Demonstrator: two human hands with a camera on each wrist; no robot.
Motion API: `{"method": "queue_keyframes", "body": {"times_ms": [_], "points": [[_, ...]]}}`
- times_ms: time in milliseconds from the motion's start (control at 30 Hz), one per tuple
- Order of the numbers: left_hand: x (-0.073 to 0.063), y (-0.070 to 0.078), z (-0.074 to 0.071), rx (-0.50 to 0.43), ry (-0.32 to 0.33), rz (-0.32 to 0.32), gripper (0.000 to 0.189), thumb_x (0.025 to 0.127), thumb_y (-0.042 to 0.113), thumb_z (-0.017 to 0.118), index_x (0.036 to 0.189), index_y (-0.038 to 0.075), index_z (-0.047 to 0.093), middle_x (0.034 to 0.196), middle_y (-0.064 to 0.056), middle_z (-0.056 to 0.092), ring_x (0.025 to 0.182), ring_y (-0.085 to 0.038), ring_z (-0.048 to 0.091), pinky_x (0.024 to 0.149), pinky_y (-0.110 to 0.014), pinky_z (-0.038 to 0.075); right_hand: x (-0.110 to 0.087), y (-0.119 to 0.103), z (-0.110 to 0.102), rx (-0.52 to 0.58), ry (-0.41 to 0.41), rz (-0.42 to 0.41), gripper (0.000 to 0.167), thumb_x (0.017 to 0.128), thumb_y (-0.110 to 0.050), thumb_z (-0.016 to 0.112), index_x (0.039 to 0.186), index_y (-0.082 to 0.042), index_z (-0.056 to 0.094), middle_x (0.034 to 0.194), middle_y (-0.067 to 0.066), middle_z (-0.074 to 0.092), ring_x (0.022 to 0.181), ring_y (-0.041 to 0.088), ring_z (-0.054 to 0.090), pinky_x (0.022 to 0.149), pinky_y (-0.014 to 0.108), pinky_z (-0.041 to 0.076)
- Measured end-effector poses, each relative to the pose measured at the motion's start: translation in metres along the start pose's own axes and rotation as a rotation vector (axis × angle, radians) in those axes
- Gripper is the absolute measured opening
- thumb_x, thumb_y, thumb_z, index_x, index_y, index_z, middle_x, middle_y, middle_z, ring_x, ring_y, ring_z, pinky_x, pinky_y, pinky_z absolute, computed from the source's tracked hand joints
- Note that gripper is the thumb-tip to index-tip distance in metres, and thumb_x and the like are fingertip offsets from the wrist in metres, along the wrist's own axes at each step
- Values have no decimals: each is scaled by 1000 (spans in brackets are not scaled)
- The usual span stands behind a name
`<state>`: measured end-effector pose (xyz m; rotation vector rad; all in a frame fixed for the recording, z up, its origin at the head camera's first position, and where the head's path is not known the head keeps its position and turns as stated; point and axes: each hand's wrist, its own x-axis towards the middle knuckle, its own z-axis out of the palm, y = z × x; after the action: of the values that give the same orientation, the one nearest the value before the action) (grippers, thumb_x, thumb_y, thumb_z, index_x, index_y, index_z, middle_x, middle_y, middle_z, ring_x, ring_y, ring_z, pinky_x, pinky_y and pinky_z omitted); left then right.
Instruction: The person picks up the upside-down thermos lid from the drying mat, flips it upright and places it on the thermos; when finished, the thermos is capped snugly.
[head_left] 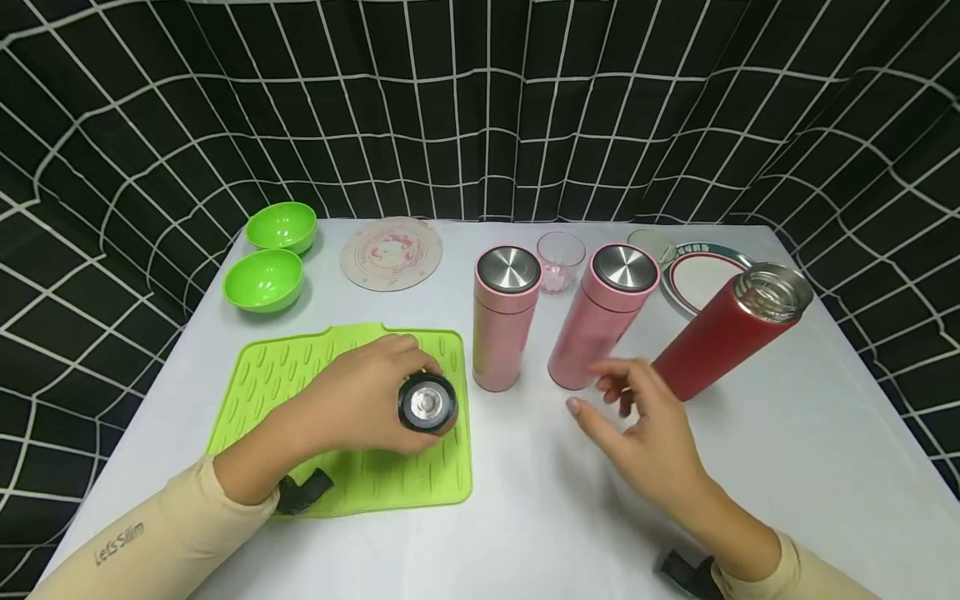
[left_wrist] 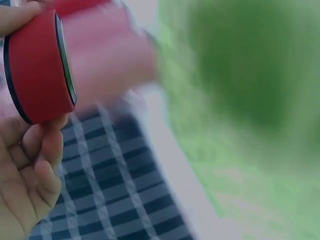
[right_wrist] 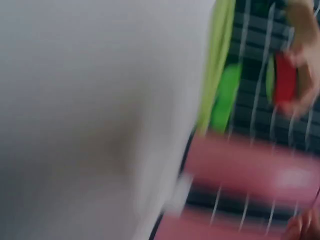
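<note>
My left hand (head_left: 363,396) grips a bottle lid (head_left: 427,403) above the green mat (head_left: 281,383). In the left wrist view the lid (left_wrist: 41,67) shows a red side wall with dark edges, pinched between thumb and fingers. My right hand (head_left: 652,442) holds nothing; its fingers are loosely bent, the thumb apart from them. Its fingertips overlap the base of a pink bottle (head_left: 603,321) in the head view. Just beyond that hand stands a red bottle (head_left: 720,337), its steel mouth uncovered. Another pink bottle (head_left: 506,333) with a steel-topped lid stands between the hands.
Two green bowls (head_left: 264,281) sit at the back left, near a round printed disc (head_left: 392,253). Behind the bottles are a pinkish glass (head_left: 560,260), another clear glass (head_left: 651,243) and a rimmed plate (head_left: 703,279). A black grid-patterned curtain (head_left: 480,108) borders the white table (head_left: 517,517).
</note>
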<state>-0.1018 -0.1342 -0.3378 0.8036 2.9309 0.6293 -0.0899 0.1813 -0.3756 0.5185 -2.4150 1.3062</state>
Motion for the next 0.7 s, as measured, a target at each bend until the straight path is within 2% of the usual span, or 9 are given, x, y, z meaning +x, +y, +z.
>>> {"method": "queue_keyframes", "body": {"times_ms": [67, 133, 267, 333, 433, 500, 533, 633, 700], "points": [[-2, 23, -3, -13, 8, 107, 59, 56, 51, 88, 104, 23, 67, 92, 16, 50, 86, -3, 49, 72, -24, 47, -11, -15, 5, 92, -101, 56, 33, 80, -12, 80, 106, -12, 60, 86, -2, 55, 74, 15, 52, 60, 22, 42], [0, 45, -1, -13, 4, 214, 59, 57, 51, 88, 104, 22, 67, 92, 16, 50, 86, -2, 47, 72, -21, 45, -19, -28, 10, 217, -237, 178, 28, 85, -17, 77, 107, -15, 60, 86, -3, 58, 71, 14, 55, 59, 23, 45], [7, 75, 8, 37, -11, 387, 58, 61, 49, 86, 106, 20, 66, 91, 13, 48, 85, -4, 44, 72, -17, 40, -27, -43, 15, 476, -499, 375, 33, 89, -19, 73, 116, -3, 61, 96, 7, 67, 77, 19, 66, 66, 29, 55], [10, 82, 11, 58, -2, 423, 58, 62, 48, 86, 108, 20, 66, 91, 12, 47, 84, -5, 43, 71, -15, 39, -27, -45, 15, 559, -554, 424, 36, 90, -17, 72, 117, 3, 60, 99, 12, 69, 80, 23, 68, 69, 33, 57], [11, 85, 15, 35, 4, 401, 66, 62, 48, 87, 117, 19, 63, 97, 10, 48, 90, -7, 44, 75, -16, 41, -25, -44, 13, 582, -520, 392, 32, 89, -13, 73, 114, 3, 62, 99, 11, 70, 82, 22, 69, 69, 34, 58], [11, 83, 16, -50, -14, 333, 78, 63, 54, 87, 125, 17, 58, 106, 9, 50, 97, -6, 45, 81, -17, 43, -23, -43, 12, 492, -433, 225, 32, 85, -13, 78, 112, -4, 65, 96, 3, 70, 77, 15, 67, 67, 28, 56], [12, 82, 16, -108, -34, 286, 84, 63, 57, 86, 129, 17, 55, 109, 10, 50, 100, -5, 46, 83, -19, 44, -21, -42, 11, 434, -372, 93, 31, 84, -14, 78, 111, -6, 66, 95, 1, 69, 77, 13, 65, 67, 24, 54], [16, 77, 16, -342, -105, 144, 86, 64, 61, 84, 131, 17, 52, 112, 12, 55, 101, -4, 51, 84, -23, 47, -10, -42, 11, 201, -103, -414, 18, 86, -16, 75, 101, -7, 70, 90, 3, 68, 74, 16, 61, 70, 23, 51], [20, 73, 17, -498, -122, 90, 76, 65, 54, 86, 126, 20, 57, 105, 15, 59, 95, -3, 54, 76, -25, 49, 0, -42, 12, 87, 78, -717, 14, 90, -14, 68, 95, -2, 70, 90, 9, 68, 76, 23, 62, 73, 26, 51]]}}
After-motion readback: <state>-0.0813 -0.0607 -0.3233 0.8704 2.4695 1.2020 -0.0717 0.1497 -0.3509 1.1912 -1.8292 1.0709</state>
